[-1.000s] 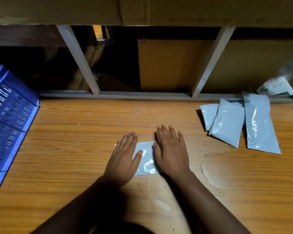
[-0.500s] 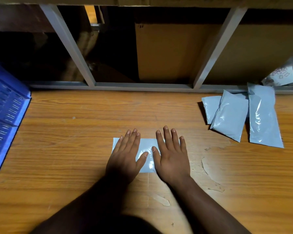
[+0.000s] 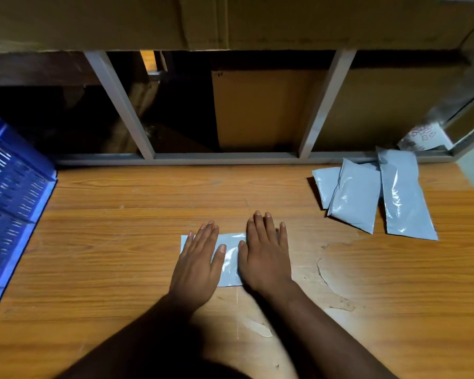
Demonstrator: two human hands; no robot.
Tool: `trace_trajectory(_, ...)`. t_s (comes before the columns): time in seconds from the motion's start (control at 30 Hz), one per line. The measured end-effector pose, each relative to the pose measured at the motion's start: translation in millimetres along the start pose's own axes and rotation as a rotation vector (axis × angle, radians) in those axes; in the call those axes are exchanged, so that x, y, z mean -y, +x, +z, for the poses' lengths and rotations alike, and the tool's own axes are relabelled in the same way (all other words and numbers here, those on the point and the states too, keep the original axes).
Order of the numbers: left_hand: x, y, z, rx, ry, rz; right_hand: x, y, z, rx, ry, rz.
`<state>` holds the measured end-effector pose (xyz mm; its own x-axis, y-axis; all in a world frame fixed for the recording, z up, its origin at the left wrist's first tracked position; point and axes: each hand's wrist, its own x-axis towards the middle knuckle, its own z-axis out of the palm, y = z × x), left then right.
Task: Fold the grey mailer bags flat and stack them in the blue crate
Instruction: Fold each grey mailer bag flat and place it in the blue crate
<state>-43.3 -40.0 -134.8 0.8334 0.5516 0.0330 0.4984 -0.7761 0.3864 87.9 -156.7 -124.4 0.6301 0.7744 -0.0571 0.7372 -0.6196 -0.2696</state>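
- Both grips are wide: the left hand (image 3: pixel 196 265) and the right hand (image 3: pixel 266 257) lie palm-down with straight fingers, side by side, pressing one grey mailer bag (image 3: pixel 230 258) flat against the tabletop (image 3: pixel 121 242).
- Pressed bag: lies near the middle of the tabletop; its left corner shows beyond the left hand's fingers, a glossy strip shows between the two thumbs, and its right part is hidden under the right hand.
- Forearms: both bare, reaching in from the near edge and converging toward the bag.
- Remaining mailer bags (image 3: pixel 367 192): a loose, overlapping group of three at the far right of the tabletop, well apart from the hands.
- Blue crate (image 3: pixel 8 201): slotted walls, at the left edge of the tabletop, partly out of view; its contents cannot be seen.
- Background: a grey metal frame (image 3: pixel 225 157) runs along the far edge of the tabletop, with cardboard boxes (image 3: pixel 257 110) behind and above it.
- Surface detail: the wood-grain laminate is chipped and peeling just right of the right hand.
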Motion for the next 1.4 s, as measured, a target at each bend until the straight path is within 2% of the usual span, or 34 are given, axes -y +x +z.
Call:
trace_trajectory(0.1,1.1,-1.9,-2.8,-0.076,0.046,0.006,18.5,1.2,4.2,-0.036,0.103,-0.097)
trace_trajectory(0.2,9.3,-5.0,4.5,-0.04,0.089,0.023,23.3,-0.2,15.5,-0.015,0.069,-0.151)
trace_trajectory(0.53,5.9,-4.2,11.3,-0.109,0.136,0.042,23.2,2.3,24.3,0.021,0.016,-0.135)
trace_trajectory(0.77,9.6,-6.6,7.3,-0.022,0.147,0.025,13.1,2.3,22.9,0.02,0.065,-0.18)
trace_trajectory(0.97,10.8,-13.9,5.1,-0.005,0.263,-0.047,-32.2,-16.0,10.9,0.019,-0.033,-0.12)
trace_trajectory(1.2,9.1,-9.2,4.8,0.063,0.235,-0.056,-28.9,-13.6,8.0,0.053,-0.027,-0.086)
trace_trajectory(1.27,8.4,-12.6,2.5,0.04,0.229,-0.072,-35.2,-17.4,8.4,0.037,-0.028,-0.097)
trace_trajectory(1.4,13.1,-19.5,0.9,-0.01,0.186,-0.171,-50.1,-27.0,2.7,0.026,-0.04,0.004)
